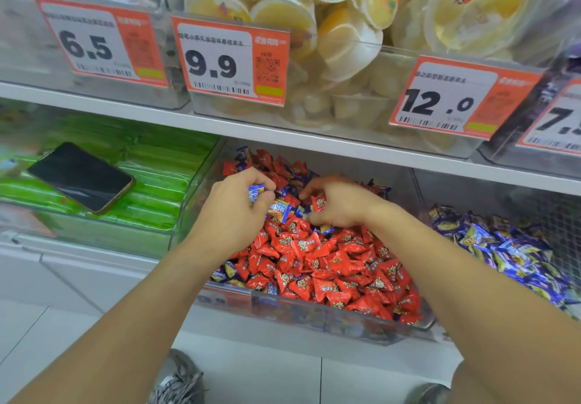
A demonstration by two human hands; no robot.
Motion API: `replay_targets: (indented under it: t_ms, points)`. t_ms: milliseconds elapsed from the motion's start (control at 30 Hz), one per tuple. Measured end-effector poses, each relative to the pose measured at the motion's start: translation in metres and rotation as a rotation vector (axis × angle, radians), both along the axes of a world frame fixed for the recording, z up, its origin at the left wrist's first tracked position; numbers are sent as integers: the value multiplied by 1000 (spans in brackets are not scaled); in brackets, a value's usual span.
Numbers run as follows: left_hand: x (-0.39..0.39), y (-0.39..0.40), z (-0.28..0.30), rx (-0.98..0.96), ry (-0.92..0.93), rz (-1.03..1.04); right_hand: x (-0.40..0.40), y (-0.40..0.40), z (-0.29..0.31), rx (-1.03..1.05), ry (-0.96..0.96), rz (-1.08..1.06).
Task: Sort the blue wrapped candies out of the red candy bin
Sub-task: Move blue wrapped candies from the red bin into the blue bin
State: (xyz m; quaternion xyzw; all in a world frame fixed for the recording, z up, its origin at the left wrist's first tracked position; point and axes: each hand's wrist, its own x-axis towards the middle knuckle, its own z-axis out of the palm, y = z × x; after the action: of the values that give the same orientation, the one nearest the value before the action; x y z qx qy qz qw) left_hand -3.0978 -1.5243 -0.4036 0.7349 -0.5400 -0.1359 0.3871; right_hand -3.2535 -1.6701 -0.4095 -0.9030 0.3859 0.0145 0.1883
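Observation:
A clear plastic bin [314, 312] on the lower shelf is heaped with red wrapped candies [333, 265]; several blue wrapped candies lie mixed in, mostly toward the back [295, 188] and at the front left [224, 273]. My left hand [232, 212] is over the pile and grips blue wrapped candies [256, 191], with another blue candy [279, 208] sticking out under its thumb. My right hand [338, 204] is curled over the pile beside it, fingers dug into the candies around a red one [319, 203]; what it grips is hidden.
To the right stands a bin of blue and yellow wrapped candies [503, 249]. To the left, a bin of green packets [151, 177] has a black phone [81, 177] lying on top. The shelf above [283, 133] carries jelly cups and price tags. My shoes show on the tiled floor.

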Motion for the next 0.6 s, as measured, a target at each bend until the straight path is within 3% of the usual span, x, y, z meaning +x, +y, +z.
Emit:
replay_targets:
  t_ms: [100, 433, 600]
  points:
    - [-2, -2, -2, 32, -17, -15, -5, -2, -1, 6, 147, 87]
    - [-7, -6, -2, 55, -20, 17, -16, 6, 14, 50, -288, -36]
    - [-13, -9, 0, 86, 478, -101, -27, 38, 24, 313, -535, -130]
